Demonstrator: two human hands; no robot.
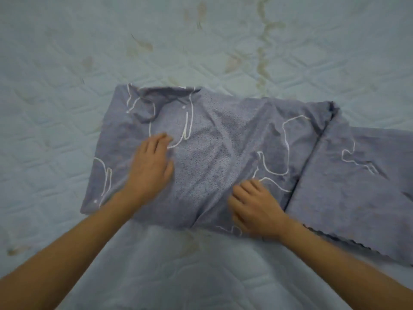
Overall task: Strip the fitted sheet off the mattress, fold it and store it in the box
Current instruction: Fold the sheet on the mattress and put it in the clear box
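The fitted sheet (214,139) is grey-blue with white line drawings and lies folded into a long band across the bare mattress (89,52). One layer is folded over on the left, with a lower layer running off to the right edge of the view. My left hand (152,162) lies flat on the folded part, fingers spread. My right hand (252,206) rests on the sheet near its front edge, fingers curled against the cloth; whether it pinches the fabric I cannot tell. No box is in view.
The pale quilted mattress with faint leaf prints fills the whole view around the sheet. The sheet's scalloped elastic hem (348,245) shows along the lower right.
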